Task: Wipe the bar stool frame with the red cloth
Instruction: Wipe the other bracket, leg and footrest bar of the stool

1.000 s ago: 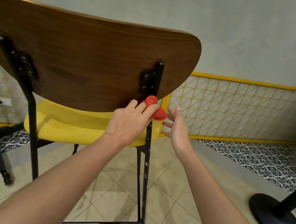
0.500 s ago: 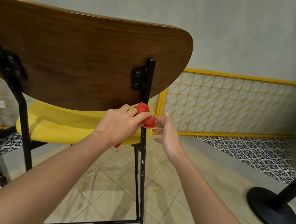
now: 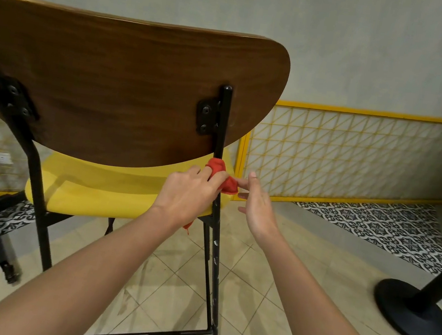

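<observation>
Red cloth (image 3: 219,177) bunched around the black stool frame (image 3: 222,127) at centre frame, just under the wooden backrest (image 3: 111,86). Pinched there by left hand (image 3: 190,191) fingers; right hand (image 3: 256,204) beside it, fingers loosely spread, one fingertip touching cloth. Frame tube upright, long axis running top to bottom. Risk: thin grip, cloth slipping off mid-stroke.

No readable text, label, brand, number or sign shows on anything in view.

Backrest (image 3: 105,85) cut off at left edge; red cloth (image 3: 219,177) mostly hidden behind left hand (image 3: 190,191).
</observation>
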A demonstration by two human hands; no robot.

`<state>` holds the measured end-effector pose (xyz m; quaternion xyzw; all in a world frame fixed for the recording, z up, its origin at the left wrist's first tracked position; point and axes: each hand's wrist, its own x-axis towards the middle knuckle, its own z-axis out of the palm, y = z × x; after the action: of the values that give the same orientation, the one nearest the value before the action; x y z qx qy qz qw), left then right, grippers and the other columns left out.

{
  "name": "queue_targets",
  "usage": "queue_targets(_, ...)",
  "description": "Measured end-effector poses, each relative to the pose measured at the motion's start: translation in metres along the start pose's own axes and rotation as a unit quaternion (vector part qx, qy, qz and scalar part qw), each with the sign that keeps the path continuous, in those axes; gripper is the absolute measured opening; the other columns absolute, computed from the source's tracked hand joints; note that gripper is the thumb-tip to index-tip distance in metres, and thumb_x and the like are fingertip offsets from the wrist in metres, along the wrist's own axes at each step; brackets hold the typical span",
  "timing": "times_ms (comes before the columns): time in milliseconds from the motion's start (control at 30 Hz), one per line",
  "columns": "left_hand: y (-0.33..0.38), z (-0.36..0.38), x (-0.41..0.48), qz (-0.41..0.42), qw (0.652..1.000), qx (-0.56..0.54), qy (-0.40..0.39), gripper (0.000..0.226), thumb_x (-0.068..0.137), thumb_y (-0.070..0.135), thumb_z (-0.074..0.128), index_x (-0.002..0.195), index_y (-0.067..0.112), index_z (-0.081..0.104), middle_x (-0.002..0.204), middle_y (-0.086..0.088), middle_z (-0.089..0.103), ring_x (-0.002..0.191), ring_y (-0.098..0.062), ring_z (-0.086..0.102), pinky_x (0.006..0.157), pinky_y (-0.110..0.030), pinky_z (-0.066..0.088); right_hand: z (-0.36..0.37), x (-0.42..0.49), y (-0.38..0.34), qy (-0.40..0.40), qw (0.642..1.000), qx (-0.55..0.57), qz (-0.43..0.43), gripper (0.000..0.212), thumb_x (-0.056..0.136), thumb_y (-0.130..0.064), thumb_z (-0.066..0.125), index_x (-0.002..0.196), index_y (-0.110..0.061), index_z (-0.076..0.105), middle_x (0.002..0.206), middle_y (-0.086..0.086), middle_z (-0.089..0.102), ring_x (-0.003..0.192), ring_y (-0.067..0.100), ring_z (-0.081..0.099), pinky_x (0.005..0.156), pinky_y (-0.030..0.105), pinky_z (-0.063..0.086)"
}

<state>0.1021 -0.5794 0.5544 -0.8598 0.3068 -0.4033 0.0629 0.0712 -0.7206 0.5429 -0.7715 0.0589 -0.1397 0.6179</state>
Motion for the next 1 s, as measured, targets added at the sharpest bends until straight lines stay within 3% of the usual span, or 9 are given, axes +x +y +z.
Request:
queue_targets(100, 0.005, 0.002, -0.003, 0.045, 0.998, 0.017, -0.040, 0.021, 0.076, 0.030, 0.075, 0.093, 0.021, 0.068, 0.068, -0.001, 0.065, 0.057, -0.019, 0.059, 0.035, -0.023, 0.032, -0.004, -0.002, 0.005, 0.004, 1.000, 0.011, 0.007, 0.051, 0.090, -0.063, 0.020, 0.087, -0.038, 0.065, 0.123, -0.003, 0.058, 0.119, 0.016, 0.050, 0.104, 0.049, 0.037)
queue_targets(233, -0.001, -0.006, 0.004, 0.094, 0.993, 0.038, -0.067, 0.014, 0.080, 0.035, 0.070, 0.086, 0.023, 0.068, 0.067, 0.003, 0.066, 0.064, -0.019, 0.056, 0.037, -0.020, 0.011, -0.010, -0.003, 0.006, 0.005, 0.999, 0.028, 0.021, 0.046, 0.097, -0.052, 0.022, 0.098, -0.030, 0.063, 0.129, 0.002, 0.056, 0.117, 0.019, 0.051, 0.104, 0.047, 0.038)
queue_targets(333, 0.002, -0.011, 0.008, 0.038, 0.995, 0.034, -0.081, 0.016, 0.087, 0.034, 0.063, 0.095, 0.021, 0.066, 0.076, -0.001, 0.067, 0.065, -0.021, 0.058, 0.037, -0.023, 0.027, -0.012, -0.003, 0.007, 0.004, 0.999, 0.044, 0.030, 0.046, 0.098, -0.049, 0.022, 0.099, -0.027, 0.063, 0.128, 0.004, 0.057, 0.115, 0.020, 0.051, 0.103, 0.045, 0.039)
queue_targets(400, 0.015, -0.011, 0.005, 0.002, 0.992, 0.040, -0.116, 0.018, 0.095, 0.027, 0.050, 0.109, 0.018, 0.057, 0.091, -0.004, 0.065, 0.076, -0.023, 0.060, 0.046, -0.028, 0.034, -0.011, -0.005, 0.008, 0.002, 0.999, 0.043, 0.028, 0.045, 0.099, -0.048, 0.023, 0.097, -0.027, 0.063, 0.128, 0.004, 0.057, 0.113, 0.018, 0.052, 0.102, 0.043, 0.041)
queue_targets(533, 0.033, -0.010, 0.004, 0.034, 0.979, 0.046, -0.193, 0.022, 0.098, 0.017, 0.040, 0.118, 0.013, 0.050, 0.107, -0.008, 0.060, 0.094, -0.025, 0.057, 0.057, -0.032, 0.036, -0.014, -0.009, 0.013, 0.002, 0.999, 0.038, 0.024, 0.046, 0.099, -0.046, 0.023, 0.102, -0.023, 0.063, 0.129, 0.002, 0.055, 0.116, 0.018, 0.050, 0.103, 0.042, 0.040)
queue_targets(667, 0.019, -0.009, 0.004, 0.027, 0.987, 0.008, -0.161, 0.021, 0.099, 0.025, 0.041, 0.117, 0.018, 0.049, 0.108, -0.005, 0.062, 0.093, -0.024, 0.056, 0.057, -0.032, 0.037, -0.022, -0.010, 0.018, 0.009, 0.998, 0.035, 0.042, 0.046, 0.097, -0.051, 0.023, 0.102, -0.028, 0.062, 0.129, -0.003, 0.056, 0.113, 0.018, 0.052, 0.102, 0.044, 0.041)
queue_targets(767, 0.003, -0.002, -0.009, -0.020, 0.990, -0.059, -0.123, 0.032, 0.101, 0.032, 0.037, 0.132, 0.028, 0.041, 0.112, -0.006, 0.060, 0.094, -0.026, 0.053, 0.056, -0.033, 0.043, -0.025, -0.008, 0.019, 0.016, 0.998, 0.038, 0.055, 0.048, 0.097, -0.052, 0.023, 0.108, -0.026, 0.062, 0.127, -0.003, 0.057, 0.113, 0.018, 0.052, 0.101, 0.044, 0.042)
queue_targets(900, 0.002, 0.008, -0.032, -0.113, 0.973, -0.147, -0.135, 0.039, 0.099, 0.035, 0.039, 0.137, 0.041, 0.035, 0.119, -0.004, 0.057, 0.102, -0.026, 0.052, 0.065, -0.036, 0.051, -0.022, -0.008, 0.021, 0.009, 0.997, 0.044, 0.059, 0.049, 0.098, -0.049, 0.022, 0.113, -0.022, 0.060, 0.131, -0.001, 0.054, 0.118, 0.020, 0.050, 0.103, 0.044, 0.041)
queue_targets(1000, 0.017, 0.014, -0.034, -0.112, 0.968, -0.160, -0.158, 0.037, 0.098, 0.037, 0.040, 0.136, 0.039, 0.041, 0.117, -0.001, 0.060, 0.101, -0.022, 0.055, 0.068, -0.033, 0.049, -0.016, -0.010, 0.024, -0.001, 0.997, 0.035, 0.064, 0.050, 0.098, -0.051, 0.022, 0.114, -0.023, 0.060, 0.132, -0.001, 0.053, 0.118, 0.020, 0.051, 0.103, 0.046, 0.040)
